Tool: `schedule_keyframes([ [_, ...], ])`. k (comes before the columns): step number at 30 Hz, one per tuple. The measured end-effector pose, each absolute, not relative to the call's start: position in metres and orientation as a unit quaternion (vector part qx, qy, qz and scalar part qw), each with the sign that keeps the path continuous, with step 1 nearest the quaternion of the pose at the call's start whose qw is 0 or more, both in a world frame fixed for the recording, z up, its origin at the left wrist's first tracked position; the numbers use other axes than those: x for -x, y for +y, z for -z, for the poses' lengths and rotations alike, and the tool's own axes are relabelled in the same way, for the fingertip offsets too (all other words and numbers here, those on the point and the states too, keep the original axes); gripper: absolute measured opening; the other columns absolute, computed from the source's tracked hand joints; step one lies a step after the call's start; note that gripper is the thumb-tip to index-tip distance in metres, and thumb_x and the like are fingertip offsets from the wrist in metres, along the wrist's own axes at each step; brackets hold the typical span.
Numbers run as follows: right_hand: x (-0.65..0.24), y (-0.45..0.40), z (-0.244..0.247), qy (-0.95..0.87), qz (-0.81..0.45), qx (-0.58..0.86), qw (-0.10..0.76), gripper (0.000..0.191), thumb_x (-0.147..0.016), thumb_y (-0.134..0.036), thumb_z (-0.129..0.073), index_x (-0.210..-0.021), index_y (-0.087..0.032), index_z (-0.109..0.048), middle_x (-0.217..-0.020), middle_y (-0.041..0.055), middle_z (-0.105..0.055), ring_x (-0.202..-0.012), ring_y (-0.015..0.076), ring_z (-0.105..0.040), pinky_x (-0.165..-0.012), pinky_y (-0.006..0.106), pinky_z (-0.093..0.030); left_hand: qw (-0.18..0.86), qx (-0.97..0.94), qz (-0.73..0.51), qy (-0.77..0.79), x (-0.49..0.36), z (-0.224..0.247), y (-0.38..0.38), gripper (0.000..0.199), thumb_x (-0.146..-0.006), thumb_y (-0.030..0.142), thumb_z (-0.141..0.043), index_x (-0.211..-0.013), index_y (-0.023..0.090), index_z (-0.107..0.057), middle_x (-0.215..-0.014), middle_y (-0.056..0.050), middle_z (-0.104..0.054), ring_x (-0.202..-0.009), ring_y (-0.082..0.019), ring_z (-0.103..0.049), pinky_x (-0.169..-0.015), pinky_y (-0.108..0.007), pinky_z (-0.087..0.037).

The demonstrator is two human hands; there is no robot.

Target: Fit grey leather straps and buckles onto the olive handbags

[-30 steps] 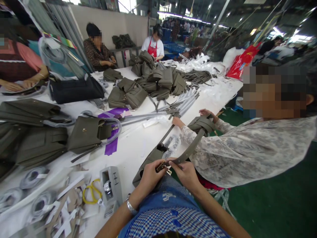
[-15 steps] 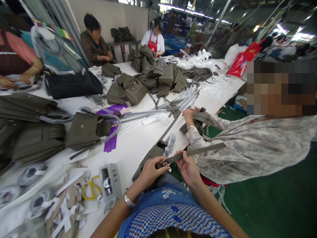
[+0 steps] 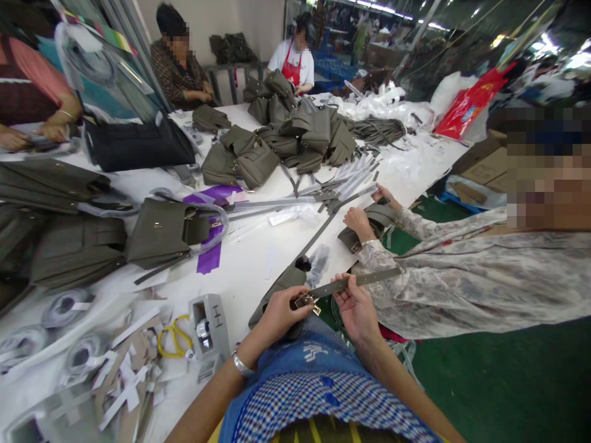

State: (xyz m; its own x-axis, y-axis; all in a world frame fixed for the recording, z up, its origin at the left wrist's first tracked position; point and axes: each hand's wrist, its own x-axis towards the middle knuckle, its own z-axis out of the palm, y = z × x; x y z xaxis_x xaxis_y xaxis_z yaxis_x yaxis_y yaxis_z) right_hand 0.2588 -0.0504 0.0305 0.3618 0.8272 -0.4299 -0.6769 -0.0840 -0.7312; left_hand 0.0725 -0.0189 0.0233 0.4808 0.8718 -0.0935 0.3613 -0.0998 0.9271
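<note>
An olive strap (image 3: 376,276) with a row of holes runs between my hands, its free end pointing right. My left hand (image 3: 285,312) pinches it at the gold buckle (image 3: 305,299). Further along, my right hand (image 3: 356,303) grips the strap between thumb and fingers, palm turned up. Just behind my left hand, an olive bag (image 3: 282,284) lies at the table edge, partly hidden by that hand. Crumpled clear plastic (image 3: 318,264) rests beside it.
On my right a person in a patterned sleeve (image 3: 434,295) handles an olive piece (image 3: 379,215). Olive bags (image 3: 159,234) and a tape dispenser (image 3: 206,329) stand left on the white table (image 3: 244,271). Yellow-handled scissors (image 3: 175,337) lie near the dispenser. More people sit across.
The strap's free end has shifted left and slightly down, and my right hand has moved slightly right along it. The neighbour's hands have spread apart, one now reaching to a strip on the table.
</note>
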Motion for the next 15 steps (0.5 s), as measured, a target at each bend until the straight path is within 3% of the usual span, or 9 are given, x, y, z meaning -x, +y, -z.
schedule_keyframes([
  [5, -0.269, -0.047, -0.022, -0.012, -0.557, 0.477, 0.680, 0.020, -0.071, -0.031, -0.080, -0.084, -0.020, -0.069, -0.088, -0.0009, -0.074, -0.085, 0.0124, -0.069, -0.074, 0.021, -0.058, 0.521, -0.692, -0.240, 0.439, -0.070, -0.022, -0.017, 0.035, -0.075, 0.026, -0.070, -0.109, 0.022, -0.070, -0.101, -0.001, -0.074, -0.085, -0.019, -0.066, -0.075, -0.026, -0.047],
  [9, -0.271, -0.047, -0.025, -0.065, -0.587, 0.471, 0.655, 0.019, -0.075, -0.033, -0.078, -0.087, -0.022, -0.069, -0.090, -0.0022, -0.073, -0.086, 0.0112, -0.068, -0.074, 0.019, -0.056, 0.552, -0.678, -0.240, 0.422, -0.068, -0.022, -0.017, 0.035, -0.077, 0.029, -0.068, -0.112, 0.023, -0.069, -0.101, 0.000, -0.074, -0.085, -0.019, -0.066, -0.076, -0.026, -0.046],
  [15, -0.261, -0.052, -0.041, -0.283, -0.634, 0.515, 0.503, 0.024, -0.078, -0.035, -0.073, -0.097, -0.020, -0.072, -0.098, 0.0034, -0.071, -0.090, 0.0165, -0.064, -0.078, 0.026, -0.053, 0.556, -0.679, -0.240, 0.415, -0.072, -0.024, -0.018, 0.031, -0.079, 0.029, -0.066, -0.109, 0.024, -0.070, -0.092, 0.001, -0.074, -0.079, -0.019, -0.064, -0.070, -0.025, -0.044],
])
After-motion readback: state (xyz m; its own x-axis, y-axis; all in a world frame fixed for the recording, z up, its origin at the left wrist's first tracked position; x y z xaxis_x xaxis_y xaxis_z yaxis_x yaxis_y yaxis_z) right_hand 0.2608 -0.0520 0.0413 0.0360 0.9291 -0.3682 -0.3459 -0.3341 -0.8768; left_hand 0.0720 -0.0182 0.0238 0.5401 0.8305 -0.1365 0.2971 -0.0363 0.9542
